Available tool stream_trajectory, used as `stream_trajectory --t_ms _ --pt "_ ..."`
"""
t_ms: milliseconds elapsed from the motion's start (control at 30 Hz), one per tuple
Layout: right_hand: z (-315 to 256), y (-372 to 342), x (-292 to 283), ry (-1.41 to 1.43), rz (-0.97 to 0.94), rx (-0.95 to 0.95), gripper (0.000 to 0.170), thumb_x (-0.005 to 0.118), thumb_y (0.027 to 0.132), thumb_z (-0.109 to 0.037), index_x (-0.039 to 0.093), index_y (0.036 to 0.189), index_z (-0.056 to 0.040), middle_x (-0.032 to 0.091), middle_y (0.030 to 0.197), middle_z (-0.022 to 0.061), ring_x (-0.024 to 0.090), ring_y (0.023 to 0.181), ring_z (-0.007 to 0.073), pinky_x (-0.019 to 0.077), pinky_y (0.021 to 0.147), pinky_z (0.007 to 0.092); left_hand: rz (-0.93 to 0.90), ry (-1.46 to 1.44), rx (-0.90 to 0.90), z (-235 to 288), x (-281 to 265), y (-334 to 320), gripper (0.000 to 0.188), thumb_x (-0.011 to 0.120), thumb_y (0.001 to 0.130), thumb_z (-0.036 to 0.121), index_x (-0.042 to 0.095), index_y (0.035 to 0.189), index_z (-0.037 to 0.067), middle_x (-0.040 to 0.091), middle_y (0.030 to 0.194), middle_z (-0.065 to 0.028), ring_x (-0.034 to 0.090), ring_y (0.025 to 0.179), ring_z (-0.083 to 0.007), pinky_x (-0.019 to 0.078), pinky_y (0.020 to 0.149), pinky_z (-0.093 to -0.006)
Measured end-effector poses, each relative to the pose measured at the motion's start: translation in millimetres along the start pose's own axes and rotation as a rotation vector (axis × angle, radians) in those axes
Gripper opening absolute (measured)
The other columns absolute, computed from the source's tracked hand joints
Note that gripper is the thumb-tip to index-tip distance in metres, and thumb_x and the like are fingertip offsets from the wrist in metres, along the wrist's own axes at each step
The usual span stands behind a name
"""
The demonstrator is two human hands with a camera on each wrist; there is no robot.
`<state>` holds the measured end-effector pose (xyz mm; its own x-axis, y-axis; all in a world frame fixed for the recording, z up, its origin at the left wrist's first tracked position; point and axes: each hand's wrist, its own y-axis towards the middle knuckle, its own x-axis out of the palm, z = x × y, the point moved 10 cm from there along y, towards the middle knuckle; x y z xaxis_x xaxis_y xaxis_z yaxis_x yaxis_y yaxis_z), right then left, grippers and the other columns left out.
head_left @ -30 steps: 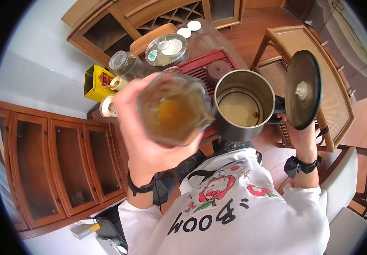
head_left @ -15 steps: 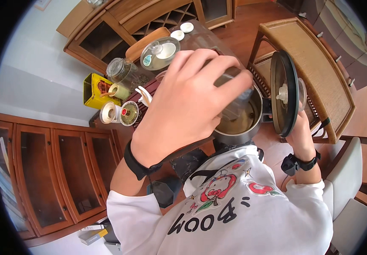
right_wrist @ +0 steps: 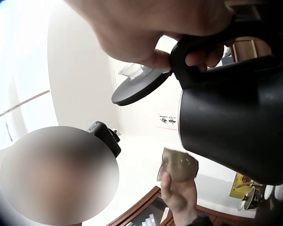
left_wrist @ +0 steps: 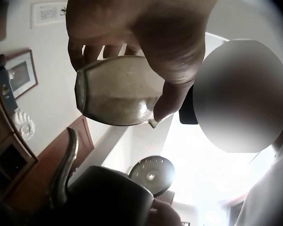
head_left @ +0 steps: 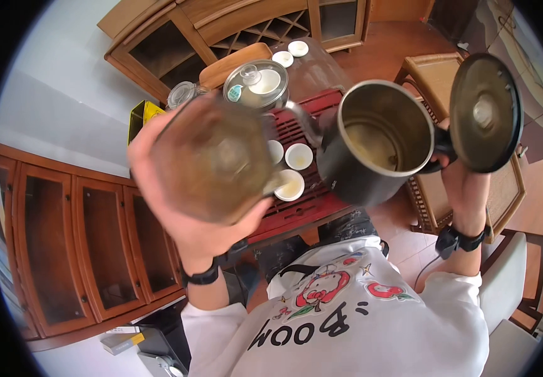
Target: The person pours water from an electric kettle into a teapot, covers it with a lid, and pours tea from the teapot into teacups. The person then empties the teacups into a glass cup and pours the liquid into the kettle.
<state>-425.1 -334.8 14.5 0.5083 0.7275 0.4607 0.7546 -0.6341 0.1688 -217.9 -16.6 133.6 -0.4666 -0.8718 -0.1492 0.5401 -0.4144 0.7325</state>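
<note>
My left hand grips a faceted glass pitcher with a small spout, blurred in the head view and held left of the kettle. In the left wrist view, the fingers and thumb wrap round the pitcher, whose glass looks cloudy. By its black handle my right hand holds a dark metal kettle, raised over the tea tray. The kettle's round lid stands swung up beside the handle. A little pale liquid shows on the kettle's floor.
Below, a red slatted tea tray carries white cups. Behind it are a glass-lidded pot, a glass jar and a yellow tin. A rattan stand is at the right, a glazed cabinet at the left.
My left hand swung the pitcher over the kettle's mouth, then back left beside it. The kettle and its lid have shifted right in view, and cups on the tray now show.
</note>
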Motion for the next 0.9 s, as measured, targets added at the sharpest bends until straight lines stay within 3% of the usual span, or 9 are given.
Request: stream_trajectory --t_ms 33,200,300,367,400,500,700,767,900 --pt "-6.9 17.0 -6.5 -0.081 -0.03 -0.021 0.039 0.053 0.111 -0.031 0.056 0.141 -0.0058 0.063 0.126 0.0078 0.061 0.103 0.0176 0.0458 0.076 0.029 0.132 -0.082 -0.069 -9.5 -21.5 -12.1 0.108 0.099 0.069 0.031 0.035 0.15 0.003 0.058 0.143 -0.0263 0.059 0.134 -0.0349 0.0475 0.114 -0.0464" --pt "-10.0 114.6 9.0 -0.025 -0.068 -0.027 0.029 0.052 0.11 -0.023 0.06 0.121 0.0024 0.061 0.099 0.0059 0.055 0.086 0.0171 0.0449 0.081 0.0314 0.297 0.15 -0.197 -32.3 -109.6 -86.3 0.112 0.099 0.069 0.044 0.036 0.152 0.006 0.054 0.148 -0.0258 0.058 0.135 -0.0361 0.0466 0.115 -0.0469" --pt "10.6 179.7 1.4 -0.027 -0.044 -0.006 0.022 0.053 0.109 -0.02 0.061 0.11 0.0009 0.056 0.087 0.0038 0.051 0.081 0.0149 0.0439 0.078 0.0307 0.409 0.219 -0.32 -42.5 -149.7 -130.3 0.11 0.099 0.07 0.045 0.037 0.153 0.007 0.053 0.151 -0.0245 0.057 0.137 -0.0351 0.0459 0.116 -0.047" --pt "26.4 212.5 1.0 -0.193 -0.045 -0.074 0.021 0.058 0.106 -0.02 0.064 0.106 0.0005 0.058 0.084 0.0025 0.052 0.078 0.0139 0.0432 0.076 0.0294 0.513 0.343 -0.396 -45.5 -175.6 -159.6 0.104 0.098 0.072 0.043 0.04 0.152 0.008 0.053 0.152 -0.0228 0.055 0.138 -0.0335 0.0457 0.116 -0.047" --pt "31.3 226.4 1.3 -0.361 -0.035 -0.149 0.02 0.062 0.104 -0.02 0.067 0.101 0.0001 0.059 0.081 0.0011 0.053 0.075 0.0129 0.0426 0.073 0.0281 0.452 0.319 -0.369 -50.2 -185.3 -173.5 0.091 0.091 0.08 0.022 0.041 0.155 0.009 0.051 0.155 -0.019 0.05 0.144 -0.0348 0.0405 0.12 -0.0484" --pt "79.2 266.6 -17.1 -0.174 0.104 0.034 0.019 0.071 0.099 -0.023 0.068 0.094 -0.0047 0.058 0.076 -0.0012 0.052 0.069 0.0099 0.0398 0.067 0.0262 0.526 0.304 -0.453 -71.1 -206.2 -217.3 0.086 0.089 0.081 0.016 0.042 0.153 0.01 0.051 0.155 -0.0166 0.049 0.144 -0.0334 0.0396 0.12 -0.0474" --pt "142.4 299.3 -27.3 -0.267 0.142 0.106 0.018 0.069 0.101 -0.024 0.068 0.094 -0.0071 0.062 0.078 0.0007 0.051 0.067 0.0108 0.0402 0.067 0.0281 0.614 0.271 -0.609 -130.7 -225.3 -279.9 0.082 0.083 0.084 0.001 0.039 0.152 0.011 0.049 0.155 -0.013 0.047 0.145 -0.0303 0.0407 0.119 -0.0448" --pt "154.8 306.1 -26.3 -0.174 0.108 0.125 0.022 0.071 0.098 -0.025 0.069 0.085 -0.0082 0.057 0.069 -0.0022 0.052 0.065 0.0107 0.0408 0.067 0.0289 0.639 0.226 -0.634 -146.0 -225.1 -289.7 0.082 0.083 0.084 0.001 0.039 0.152 0.011 0.049 0.155 -0.0128 0.047 0.145 -0.0293 0.0401 0.12 -0.0445" --pt "163.8 310.8 -16.5 -0.251 0.11 0.118 0.023 0.07 0.099 -0.026 0.07 0.086 -0.0066 0.059 0.07 -0.0018 0.054 0.066 0.01 0.0417 0.064 0.028 0.603 0.229 -0.681 -162.5 -215.7 -288.4 0.082 0.082 0.084 0.0 0.039 0.153 0.011 0.049 0.154 -0.0129 0.047 0.146 -0.0286 0.039 0.121 -0.0441"
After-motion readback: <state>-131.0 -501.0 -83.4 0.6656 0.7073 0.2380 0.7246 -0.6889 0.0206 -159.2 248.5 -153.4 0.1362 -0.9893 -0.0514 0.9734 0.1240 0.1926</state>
